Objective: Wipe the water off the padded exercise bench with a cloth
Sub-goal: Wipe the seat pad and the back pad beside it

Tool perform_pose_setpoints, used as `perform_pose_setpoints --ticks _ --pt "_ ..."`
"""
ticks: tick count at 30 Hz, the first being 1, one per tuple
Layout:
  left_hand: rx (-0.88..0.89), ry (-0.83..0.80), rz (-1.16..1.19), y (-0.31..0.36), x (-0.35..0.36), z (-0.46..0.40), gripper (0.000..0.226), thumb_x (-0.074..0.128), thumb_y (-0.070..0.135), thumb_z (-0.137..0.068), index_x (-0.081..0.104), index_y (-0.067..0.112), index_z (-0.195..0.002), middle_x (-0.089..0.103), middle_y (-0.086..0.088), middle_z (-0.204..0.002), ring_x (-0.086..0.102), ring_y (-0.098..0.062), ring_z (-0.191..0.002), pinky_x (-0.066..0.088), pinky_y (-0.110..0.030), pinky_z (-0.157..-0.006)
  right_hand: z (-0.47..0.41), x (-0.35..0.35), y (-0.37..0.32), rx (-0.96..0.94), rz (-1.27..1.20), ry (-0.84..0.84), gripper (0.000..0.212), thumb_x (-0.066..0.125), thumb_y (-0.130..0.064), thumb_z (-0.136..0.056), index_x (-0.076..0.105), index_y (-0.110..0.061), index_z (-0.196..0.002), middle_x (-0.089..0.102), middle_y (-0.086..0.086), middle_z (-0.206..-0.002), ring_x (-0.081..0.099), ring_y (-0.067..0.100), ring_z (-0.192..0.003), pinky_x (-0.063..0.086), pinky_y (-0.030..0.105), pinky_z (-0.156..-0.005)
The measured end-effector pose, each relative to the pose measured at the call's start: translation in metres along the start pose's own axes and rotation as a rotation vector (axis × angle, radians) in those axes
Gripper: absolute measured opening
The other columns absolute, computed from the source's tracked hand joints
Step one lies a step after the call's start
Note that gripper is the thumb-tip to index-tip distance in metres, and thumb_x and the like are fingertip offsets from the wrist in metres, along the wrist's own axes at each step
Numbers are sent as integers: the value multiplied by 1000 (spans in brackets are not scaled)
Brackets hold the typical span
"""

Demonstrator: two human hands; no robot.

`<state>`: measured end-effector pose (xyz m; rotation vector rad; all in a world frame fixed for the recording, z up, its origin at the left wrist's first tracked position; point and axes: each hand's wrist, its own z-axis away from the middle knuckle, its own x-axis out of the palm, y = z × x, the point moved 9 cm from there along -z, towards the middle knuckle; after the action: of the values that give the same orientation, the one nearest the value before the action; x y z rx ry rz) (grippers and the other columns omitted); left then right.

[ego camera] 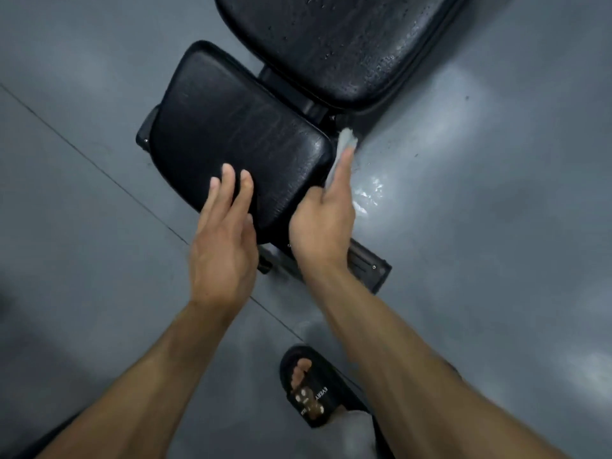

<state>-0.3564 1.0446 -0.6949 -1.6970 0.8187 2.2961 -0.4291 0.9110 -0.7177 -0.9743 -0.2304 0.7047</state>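
The black padded seat pad [231, 127] of the exercise bench fills the middle of the head view, and the longer back pad [337, 41] above it carries water droplets. My right hand [326, 223] presses a light grey cloth [344, 144] against the seat pad's right side edge, fingers laid straight along the cloth. With its fingers loosely spread, my left hand [225, 233] hovers over or lightly touches the seat pad's near corner and holds nothing.
The grey floor [496, 210] has a wet shiny patch [367, 193] just right of the seat pad. The bench's black metal foot [367, 263] sticks out under my right wrist. A foot in a black slide sandal [311, 389] stands below.
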Motion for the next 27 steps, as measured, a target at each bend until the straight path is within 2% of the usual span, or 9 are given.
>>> perform_pose_setpoints --ticks 1,3,7,11,17,20,23,25,27 --pt "5 8 -14 -1 0 0 55 39 10 -110 26 24 -162 13 7 -171 10 -14 -157 22 -25 -114 19 8 6 -22 -28 -39 72 29 -10 -104 -3 -42 -161 21 -2 -169 28 12 -152 34 39 -121" --pt "14 19 -32 -3 0 0 57 42 9 -109 27 23 -162 15 6 -171 10 -15 -158 20 -25 -118 50 22 21 12 -79 -137 71 28 -12 -107 -7 -44 -160 14 -10 -170 19 6 -154 30 37 -124" --pt "67 7 -53 -7 3 0 57 45 12 -108 28 22 -162 18 2 -170 14 -20 -157 19 -31 -123 12 15 29 62 -159 -33 71 30 -15 -102 0 -39 -161 25 -2 -168 35 20 -150 37 45 -120" --pt "87 34 -45 -11 0 0 56 50 13 -107 34 21 -159 25 -1 -168 22 -24 -154 21 -35 -124 23 19 21 4 -198 -27 70 27 -3 -106 -4 -29 -162 -2 -20 -168 3 -13 -150 9 7 -119" --pt "145 67 -66 -15 -5 -1 50 51 24 -108 40 25 -156 33 -4 -162 37 -27 -139 32 -38 -115 53 37 47 193 -317 -107 70 27 -4 -105 1 -39 -160 2 -30 -161 9 -26 -140 11 2 -115" --pt "179 101 -71 -15 -5 -2 50 48 32 -106 43 26 -155 37 -4 -159 41 -28 -134 31 -33 -112 44 30 65 374 -452 -74 62 32 -14 -106 21 -44 -159 33 -24 -153 41 -2 -135 29 25 -120" --pt "167 118 -72 -21 -4 -3 51 48 34 -105 43 28 -155 38 -2 -158 41 -26 -133 22 -17 -112 43 42 87 531 -593 -86 56 35 -13 -104 40 -38 -154 45 -16 -146 50 8 -130 37 31 -114" --pt "178 136 -57 -20 -6 -4 50 49 33 -104 44 29 -154 40 -1 -156 41 -24 -133 15 -7 -110 43 56 98 654 -759 -110 51 33 -3 -101 56 -22 -142 61 3 -137 60 21 -124 45 34 -108" --pt "176 142 -33 -19 -8 -6 49 54 30 -105 46 29 -153 42 0 -154 42 -22 -133 17 -8 -108 51 69 99 818 -909 -166 39 29 9 -97 62 0 -116 66 20 -121 64 33 -116 50 40 -99"
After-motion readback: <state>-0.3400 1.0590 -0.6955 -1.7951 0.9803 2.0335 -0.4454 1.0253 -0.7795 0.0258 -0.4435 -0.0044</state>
